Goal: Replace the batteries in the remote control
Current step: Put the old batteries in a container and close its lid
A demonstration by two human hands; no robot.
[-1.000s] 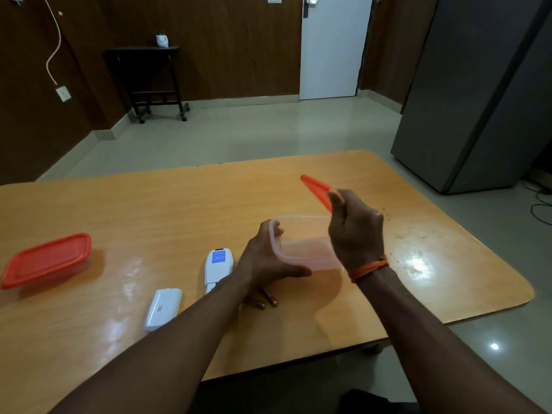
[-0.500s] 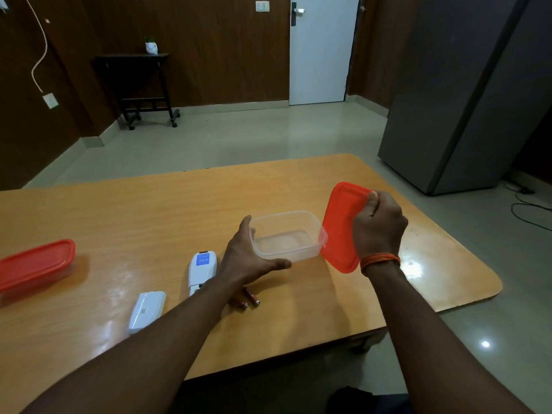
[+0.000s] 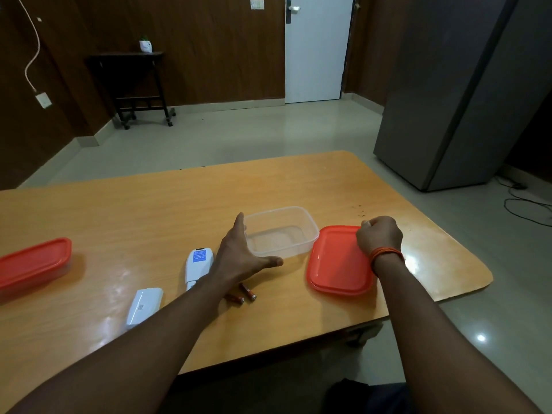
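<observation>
A white remote control (image 3: 198,265) lies back side up on the wooden table (image 3: 149,210), its lower end hidden by my left forearm. Its detached white battery cover (image 3: 144,307) rests to the lower left. Two reddish batteries (image 3: 243,294) lie on the table just under my left wrist. My left hand (image 3: 239,253) cups the left wall of an empty clear plastic container (image 3: 282,231), thumb and fingers spread. My right hand (image 3: 378,237) is closed on the far right corner of the orange lid (image 3: 336,261), which lies flat on the table right of the container.
A second container with an orange lid (image 3: 33,265) sits at the table's left edge. The table's right edge and rounded corner are close to the lid. A grey cabinet (image 3: 460,94) stands on the floor to the right, cables beside it.
My right hand has carried the orange lid down from upright beside the container and laid it flat on the table. My left hand stays on the clear container.
</observation>
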